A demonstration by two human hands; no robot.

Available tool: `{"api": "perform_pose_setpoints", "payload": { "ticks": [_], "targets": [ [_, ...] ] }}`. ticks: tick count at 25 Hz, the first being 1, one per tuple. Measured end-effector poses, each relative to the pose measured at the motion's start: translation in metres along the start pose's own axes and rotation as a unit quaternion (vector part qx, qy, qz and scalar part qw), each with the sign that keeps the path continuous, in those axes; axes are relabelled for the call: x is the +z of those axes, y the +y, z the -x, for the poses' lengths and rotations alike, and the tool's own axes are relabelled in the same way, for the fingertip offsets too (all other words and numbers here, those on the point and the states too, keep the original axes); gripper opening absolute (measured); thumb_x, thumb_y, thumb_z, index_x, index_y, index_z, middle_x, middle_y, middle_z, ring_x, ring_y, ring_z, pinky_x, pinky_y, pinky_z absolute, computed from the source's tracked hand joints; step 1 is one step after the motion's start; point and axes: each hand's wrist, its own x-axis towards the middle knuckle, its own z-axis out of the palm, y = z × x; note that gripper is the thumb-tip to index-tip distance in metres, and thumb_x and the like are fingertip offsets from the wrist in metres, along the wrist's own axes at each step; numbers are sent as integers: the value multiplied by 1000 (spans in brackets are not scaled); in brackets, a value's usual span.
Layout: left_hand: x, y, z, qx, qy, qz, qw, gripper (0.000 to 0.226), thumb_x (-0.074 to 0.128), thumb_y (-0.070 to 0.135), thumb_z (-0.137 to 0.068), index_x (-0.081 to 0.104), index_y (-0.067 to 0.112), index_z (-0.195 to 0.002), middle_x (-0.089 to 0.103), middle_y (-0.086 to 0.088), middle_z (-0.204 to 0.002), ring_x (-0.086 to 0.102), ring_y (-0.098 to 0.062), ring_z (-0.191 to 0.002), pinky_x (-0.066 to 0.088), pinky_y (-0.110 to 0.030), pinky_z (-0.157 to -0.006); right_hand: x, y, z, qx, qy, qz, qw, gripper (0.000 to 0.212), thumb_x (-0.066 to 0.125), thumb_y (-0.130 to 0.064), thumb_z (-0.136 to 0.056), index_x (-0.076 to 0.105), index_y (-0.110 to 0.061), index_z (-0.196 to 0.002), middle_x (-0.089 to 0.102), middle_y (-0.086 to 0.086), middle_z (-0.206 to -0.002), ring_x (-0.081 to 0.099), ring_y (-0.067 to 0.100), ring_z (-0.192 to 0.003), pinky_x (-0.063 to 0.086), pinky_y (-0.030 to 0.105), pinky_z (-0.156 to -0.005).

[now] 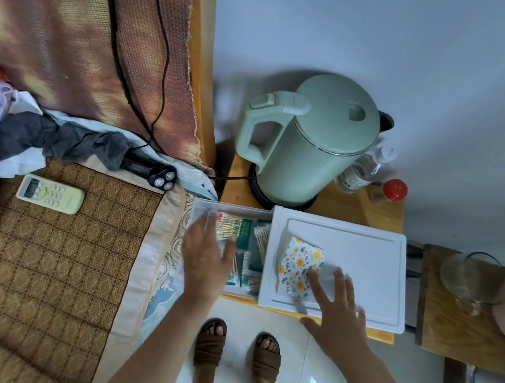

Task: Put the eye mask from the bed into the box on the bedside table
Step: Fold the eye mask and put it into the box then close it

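The floral eye mask (297, 264) lies on the white lid (365, 259), near the lid's left edge. The lid sits shifted to the right beside the clear box (232, 212) on the bedside table (334, 202). Swab packets show in the uncovered left part of the box. My right hand (337, 313) is spread flat over the lid's front edge, and one fingertip touches the mask's right side. My left hand (207, 259) hovers open over the box's left part, slightly blurred. Neither hand holds anything.
A green kettle (309, 144), a clear bottle (364, 168) and a red-capped jar (390, 191) stand behind the box. On the bed at the left lie a remote (49, 194), a shaver (161, 175) and clothes. A glass (469, 277) stands on a wooden stand at the right.
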Motion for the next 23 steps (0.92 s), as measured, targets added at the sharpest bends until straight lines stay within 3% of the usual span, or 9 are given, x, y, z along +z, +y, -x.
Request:
{"api": "perform_pose_setpoints", "payload": {
  "ticks": [2,4,7,10,13,15,19,23],
  "targets": [
    [13,37,10,88,-36,20,995,35,55,31,-90,61,8,-115,57,-15,-116,47,-32,-113,42,-44,-96,0,0,0,-1,2,4,1000,95,52,-52,-86,-27,-29,-136,-20,14,-156,-12,35,-145,29,54,-112],
    [28,64,17,89,-106,21,990,35,56,37,-88,64,11,-109,54,-11,-109,45,-27,-107,39,-37,-92,1,-2,0,0,3,12,1000,97,52,-51,-87,-32,-29,-131,-20,16,-156,-12,37,-144,30,54,-111],
    [43,77,20,14,-120,37,992,39,65,37,-80,58,11,-107,50,-9,-111,43,-25,-107,37,-33,-94,4,-5,-1,4,7,20,1000,98,53,-49,-87,-35,-33,-128,-21,18,-155,-14,39,-143,29,56,-111],
    [43,73,22,-98,-104,139,980,45,74,24,-74,50,7,-108,52,-10,-109,50,-26,-101,44,-38,-90,7,-10,-1,5,10,31,999,102,55,-48,-85,-38,-40,-125,-22,22,-154,-15,42,-142,29,59,-108],
    [34,61,19,-189,-132,253,940,30,76,16,-74,53,10,-91,59,-1,-86,58,-21,-81,47,-22,-65,8,-13,1,3,19,43,999,110,59,-48,-82,-43,-43,-122,-22,25,-153,-13,44,-142,31,61,-106],
    [25,47,15,-211,-120,277,930,28,76,13,-74,48,14,-79,51,6,-73,51,-14,-70,39,-13,-54,9,-12,2,6,26,48,999,116,61,-49,-79,-47,-40,-122,-20,24,-154,-10,44,-142,32,60,-106],
    [-1,8,-1,-250,-59,285,923,25,73,12,-78,53,5,-91,57,-8,-90,53,-23,-85,44,-30,-69,10,-12,2,10,26,52,998,119,62,-50,-77,-46,-36,-124,-19,23,-154,-10,44,-143,32,60,-107],
    [-9,-13,-22,-243,-29,260,934,24,72,6,-78,49,7,-87,58,-11,-86,53,-24,-82,41,-25,-55,13,-14,1,17,29,64,997,118,60,-55,-77,-47,-36,-123,-19,25,-154,-9,45,-142,32,61,-106]
  ]
}}
